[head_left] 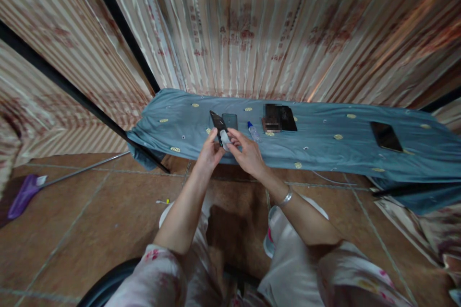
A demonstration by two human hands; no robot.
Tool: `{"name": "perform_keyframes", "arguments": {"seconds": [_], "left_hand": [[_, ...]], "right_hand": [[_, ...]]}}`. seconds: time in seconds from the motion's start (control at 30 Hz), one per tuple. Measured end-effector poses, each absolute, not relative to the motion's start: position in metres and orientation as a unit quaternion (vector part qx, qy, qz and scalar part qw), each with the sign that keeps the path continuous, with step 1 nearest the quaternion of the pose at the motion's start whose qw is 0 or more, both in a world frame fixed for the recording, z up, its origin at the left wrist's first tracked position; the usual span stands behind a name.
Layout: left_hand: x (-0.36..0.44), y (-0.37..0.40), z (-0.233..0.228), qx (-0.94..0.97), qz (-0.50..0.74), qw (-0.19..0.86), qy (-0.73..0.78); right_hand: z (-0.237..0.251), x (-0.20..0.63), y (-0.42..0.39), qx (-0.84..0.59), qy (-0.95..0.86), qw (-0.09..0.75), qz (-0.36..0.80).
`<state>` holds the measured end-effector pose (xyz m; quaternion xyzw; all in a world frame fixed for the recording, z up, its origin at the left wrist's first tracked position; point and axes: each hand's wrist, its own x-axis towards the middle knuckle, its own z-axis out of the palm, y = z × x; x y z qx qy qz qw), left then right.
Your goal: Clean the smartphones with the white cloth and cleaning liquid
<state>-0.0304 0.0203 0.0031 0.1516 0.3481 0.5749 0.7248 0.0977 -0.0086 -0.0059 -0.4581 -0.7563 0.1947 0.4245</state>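
My left hand [210, 151] is closed around the lower end of a dark smartphone [216, 119], which it holds tilted above the bench's near edge. A small white cloth or tissue [225, 139] is pinched in the fingers of my right hand [248, 151] and lies against the side of the phone. Both hands are close together, so part of the phone is hidden. Just behind them a dark grey flat device [230, 121] rests on the blue cloth. To the right of the hands lies a small clear bottle with a blue cap [253, 132].
A blue patterned cloth [324, 153] covers the long bench. On it lie a black flat device [288, 119], partly blurred out at its left, and another dark phone [386, 136] farther right. Black poles [122, 33] rise at the left. A purple broom head [23, 196] is on the tiled floor.
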Motion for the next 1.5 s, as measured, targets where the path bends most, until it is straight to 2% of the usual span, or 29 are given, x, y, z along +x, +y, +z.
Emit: {"name": "perform_keyframes", "arguments": {"seconds": [0.2, 0.53, 0.8, 0.93, 1.5], "left_hand": [[-0.024, 0.022, -0.004, 0.127, 0.597, 0.707, 0.358], [-0.031, 0.021, 0.008, 0.135, 0.568, 0.727, 0.362], [-0.034, 0.018, 0.016, 0.109, 0.596, 0.722, 0.334], [-0.034, 0.013, 0.010, 0.109, 0.570, 0.741, 0.339], [-0.012, -0.017, -0.004, 0.135, 0.456, 0.792, 0.383]], "right_hand": [[0.003, 0.092, -0.015, -0.445, -0.764, 0.436, 0.169], [-0.020, 0.105, -0.001, -0.422, -0.821, 0.371, 0.098], [-0.022, 0.108, -0.006, -0.387, -0.842, 0.363, 0.101], [-0.024, 0.104, -0.008, -0.369, -0.846, 0.369, 0.104], [-0.028, 0.124, 0.020, -0.478, -0.799, 0.356, 0.080]]}}
